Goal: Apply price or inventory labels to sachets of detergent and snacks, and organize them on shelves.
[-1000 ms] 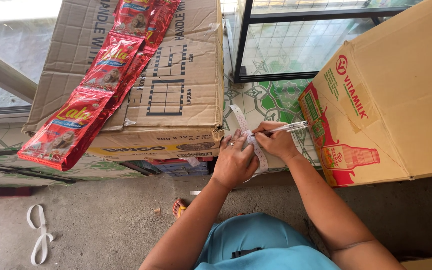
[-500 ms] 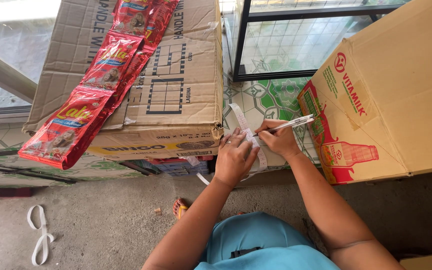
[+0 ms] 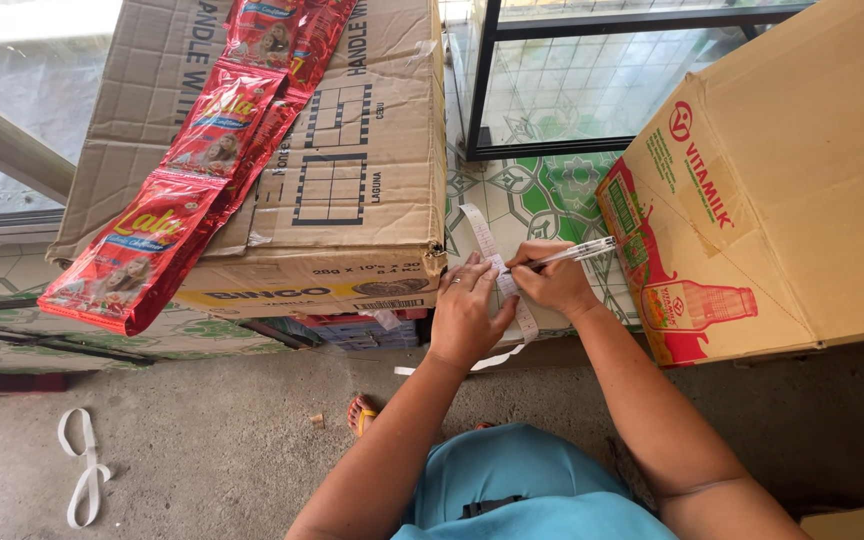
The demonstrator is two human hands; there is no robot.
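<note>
The right hand point(image 3: 552, 285) grips a pen point(image 3: 572, 254) in closed fingers; the left hand point(image 3: 467, 315), fingers open, presses a paper strip point(image 3: 482, 230) at its 1 o'clock.

Paper strip point(image 3: 492, 250) — its lower end hidden under the left hand point(image 3: 467, 315).

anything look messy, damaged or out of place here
A few things. The strip of red sachets lies slantwise across the carton and hangs over its front edge. The carton's flaps are creased, with torn tape. A loose white strap lies on the floor. The left hand and right hand work tidily on the paper strip.
</note>
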